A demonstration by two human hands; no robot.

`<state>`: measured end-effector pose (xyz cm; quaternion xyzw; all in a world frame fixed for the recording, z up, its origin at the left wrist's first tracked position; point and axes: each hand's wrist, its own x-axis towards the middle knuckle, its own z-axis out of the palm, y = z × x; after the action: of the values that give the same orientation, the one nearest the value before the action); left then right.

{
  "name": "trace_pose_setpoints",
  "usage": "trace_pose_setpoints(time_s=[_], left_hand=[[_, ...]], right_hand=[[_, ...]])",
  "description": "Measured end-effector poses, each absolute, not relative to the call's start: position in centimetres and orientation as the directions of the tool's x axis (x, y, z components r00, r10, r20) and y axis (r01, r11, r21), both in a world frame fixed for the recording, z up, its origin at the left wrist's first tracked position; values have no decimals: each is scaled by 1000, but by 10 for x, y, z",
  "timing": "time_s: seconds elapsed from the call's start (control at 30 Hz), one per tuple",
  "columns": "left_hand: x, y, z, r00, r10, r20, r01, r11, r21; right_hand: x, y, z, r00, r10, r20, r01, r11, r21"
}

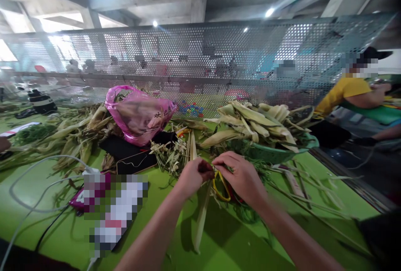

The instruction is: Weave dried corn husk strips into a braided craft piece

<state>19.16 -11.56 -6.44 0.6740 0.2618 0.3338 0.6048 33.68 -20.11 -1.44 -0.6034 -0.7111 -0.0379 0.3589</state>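
Note:
Near the middle of the green table, my left hand (pixel 194 176) is closed, its fingers curled in a pinch around a pale corn husk strip (pixel 203 221). That strip hangs below the fingers toward the table. Close by on the right, my right hand (pixel 239 175) is closed too, thumb and forefinger pressed together near the left fingertips; whatever lies between them is too small to make out. Yellow-handled scissors (pixel 222 188) lie just under the right hand. Behind the left hand rests a bundle of small pale husk flowers (pixel 172 156).
A green basket (pixel 278 154) heaped with corn husks (pixel 260 122) stands back right. A pink plastic bag (pixel 140 114) sits among husks at left. A dark phone (pixel 136 163), a power strip (pixel 117 216) and cables lie front left. Perforated metal partition (pixel 194 54) behind; a person in yellow (pixel 351 89) at right.

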Motion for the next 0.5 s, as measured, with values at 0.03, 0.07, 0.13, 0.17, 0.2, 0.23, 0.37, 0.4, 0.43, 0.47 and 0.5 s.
trace_pose_setpoints(time_s=[0.03,0.07,0.13,0.17,0.2,0.23,0.37,0.4,0.43,0.47,0.5], left_hand=[[192,-116,-64,646,751,139,-57,-134,989],[192,-116,-64,651,745,142,-63,-134,989],[192,-118,-63,668,731,141,-80,-117,990],[192,-119,-61,677,723,134,-89,-100,991],[192,-120,-60,687,716,125,-97,-79,992],[192,-121,-58,694,711,112,-103,-56,993],[192,-122,-53,684,728,35,-116,61,991],[192,-122,-53,672,740,12,-117,90,989],[192,-121,-52,660,752,-7,-116,112,987],[192,-120,-52,647,762,-21,-115,124,986],[192,-119,-53,637,771,-27,-117,131,984]], right_hand=[[336,-201,-14,-14,829,559,884,272,-380],[335,-201,-14,-15,828,560,882,274,-382],[334,-200,-15,-10,826,564,876,279,-392],[333,-200,-15,-6,826,564,870,282,-404],[332,-200,-15,0,827,562,862,285,-419],[331,-200,-16,6,830,558,854,286,-435],[334,-200,-17,35,852,522,814,279,-510],[336,-200,-17,49,859,510,795,275,-540],[338,-200,-16,65,863,500,775,272,-571],[340,-201,-15,77,866,495,757,272,-594],[341,-201,-14,79,867,491,747,275,-606]])
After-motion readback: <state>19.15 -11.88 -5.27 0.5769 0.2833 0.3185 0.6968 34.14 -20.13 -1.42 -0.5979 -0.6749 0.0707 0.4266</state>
